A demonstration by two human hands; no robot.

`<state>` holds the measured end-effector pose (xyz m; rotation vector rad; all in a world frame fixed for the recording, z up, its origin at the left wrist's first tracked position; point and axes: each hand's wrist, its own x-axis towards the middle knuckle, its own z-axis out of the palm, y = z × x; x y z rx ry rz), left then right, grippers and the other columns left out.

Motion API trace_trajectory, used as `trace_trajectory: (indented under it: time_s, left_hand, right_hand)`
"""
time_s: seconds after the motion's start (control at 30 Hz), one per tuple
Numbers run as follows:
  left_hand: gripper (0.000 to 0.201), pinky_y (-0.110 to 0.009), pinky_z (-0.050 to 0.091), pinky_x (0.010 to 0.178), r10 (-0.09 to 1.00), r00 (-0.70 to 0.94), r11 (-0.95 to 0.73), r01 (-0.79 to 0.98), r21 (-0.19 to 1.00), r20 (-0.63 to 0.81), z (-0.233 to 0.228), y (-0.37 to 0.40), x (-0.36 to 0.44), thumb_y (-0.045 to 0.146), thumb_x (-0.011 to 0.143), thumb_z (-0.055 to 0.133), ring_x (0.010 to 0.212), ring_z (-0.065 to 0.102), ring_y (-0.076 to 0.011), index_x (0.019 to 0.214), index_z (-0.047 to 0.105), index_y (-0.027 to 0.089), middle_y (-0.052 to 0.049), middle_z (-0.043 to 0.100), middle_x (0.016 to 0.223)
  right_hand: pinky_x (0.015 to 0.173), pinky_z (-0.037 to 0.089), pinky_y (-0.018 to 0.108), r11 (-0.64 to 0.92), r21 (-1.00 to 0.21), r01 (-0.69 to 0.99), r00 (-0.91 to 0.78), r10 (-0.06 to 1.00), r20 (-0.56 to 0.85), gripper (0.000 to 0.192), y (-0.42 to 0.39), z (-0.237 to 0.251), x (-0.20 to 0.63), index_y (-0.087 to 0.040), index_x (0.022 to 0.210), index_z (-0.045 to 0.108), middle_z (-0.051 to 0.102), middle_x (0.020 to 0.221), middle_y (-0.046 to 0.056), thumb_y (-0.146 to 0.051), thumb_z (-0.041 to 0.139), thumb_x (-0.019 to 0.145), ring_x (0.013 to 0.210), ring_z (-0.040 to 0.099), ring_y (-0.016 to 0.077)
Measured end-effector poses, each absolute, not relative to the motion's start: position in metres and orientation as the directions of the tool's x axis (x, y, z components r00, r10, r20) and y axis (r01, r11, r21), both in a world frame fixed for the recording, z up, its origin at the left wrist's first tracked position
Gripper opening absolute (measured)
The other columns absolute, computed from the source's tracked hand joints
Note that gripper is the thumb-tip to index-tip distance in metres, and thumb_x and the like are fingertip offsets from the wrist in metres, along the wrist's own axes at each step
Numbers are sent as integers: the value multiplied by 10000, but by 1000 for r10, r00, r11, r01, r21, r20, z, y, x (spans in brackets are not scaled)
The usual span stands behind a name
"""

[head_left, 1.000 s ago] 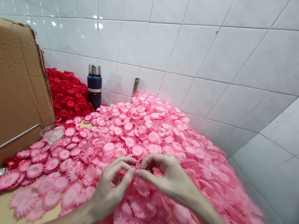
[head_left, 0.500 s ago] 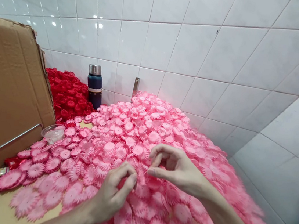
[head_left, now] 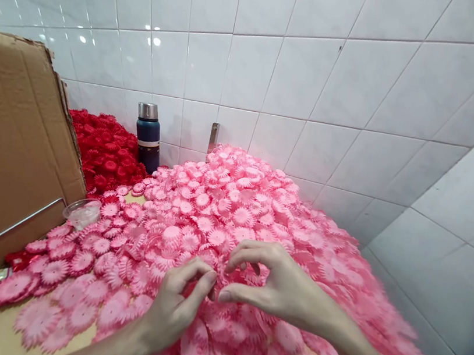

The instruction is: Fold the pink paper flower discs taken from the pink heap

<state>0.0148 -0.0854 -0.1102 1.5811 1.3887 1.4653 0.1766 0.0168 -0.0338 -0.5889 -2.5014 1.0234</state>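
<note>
A big heap of pink paper flower cut-outs covers the table in front of me. My left hand hovers over the heap's near part, thumb and forefinger pinched on a small pink flower piece. My right hand is right beside it, its curled fingertips almost touching the left fingertips. What the right fingers hold, if anything, is hidden among the flowers.
A pile of red flower cut-outs lies at the back left beside a dark blue flask. A tall cardboard sheet stands at the left, with a metal handle and a small clear cup. White tiled walls enclose the back and right.
My two hands were pinched together, drew apart half a second ago with the right one lifted, and have now come back close over the heap.
</note>
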Motion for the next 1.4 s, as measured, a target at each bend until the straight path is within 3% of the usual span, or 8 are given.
trace_trajectory:
  time_s: [0.1,0.3,0.57,0.87,1.1,1.27,1.4]
  left_hand:
    - [289,-237,420,650,930,-142,-289,291,912,340,-111,-87,15,331,976,440,659,547,-130,785,580,166,-3,575,701]
    - [286,-227,421,626,937,-139,-279,259,925,322,-114,-86,15,338,975,451,619,534,-116,811,599,156,3,575,672]
    - [293,-227,432,576,950,-90,-278,190,942,298,-116,-84,15,358,973,448,556,528,-115,841,597,143,7,561,606]
    - [265,-263,416,703,886,-77,-411,322,853,457,-112,-82,14,258,959,481,712,530,-145,739,590,155,-20,565,708]
    - [264,-275,409,715,905,-54,-384,323,865,422,-112,-82,14,274,965,466,738,525,-154,764,584,150,-30,563,737]
    - [311,-256,404,612,956,-43,-274,234,933,291,-112,-84,14,354,983,417,614,505,-127,762,521,162,-7,538,676]
    - [341,-257,385,567,968,-12,-242,230,943,251,-116,-88,14,410,991,365,550,454,-120,747,449,188,18,490,619]
  right_hand:
    - [746,463,311,668,-712,217,-836,504,217,115,15,-35,173,-226,756,699,651,861,4,-325,758,769,813,590,166]
    - [719,446,306,595,-784,175,-870,467,160,157,23,-36,176,-211,754,683,649,849,12,-333,672,851,788,570,162]
    - [720,445,277,533,-839,112,-918,378,117,111,28,-39,178,-183,804,681,646,806,-4,-289,694,834,764,553,139]
    - [697,465,264,476,-869,133,-937,347,47,123,30,-38,179,-162,813,696,682,798,12,-279,674,843,740,578,133]
    - [705,475,273,643,-748,164,-909,394,139,80,20,-38,176,-157,812,678,672,786,15,-203,621,844,741,581,137]
    - [672,470,265,709,-688,155,-874,423,238,100,16,-39,175,-161,780,650,662,739,3,-147,576,846,693,579,126]
    - [673,452,274,740,-641,204,-865,443,236,104,20,-41,175,-168,792,627,656,750,0,-161,559,870,681,565,123]
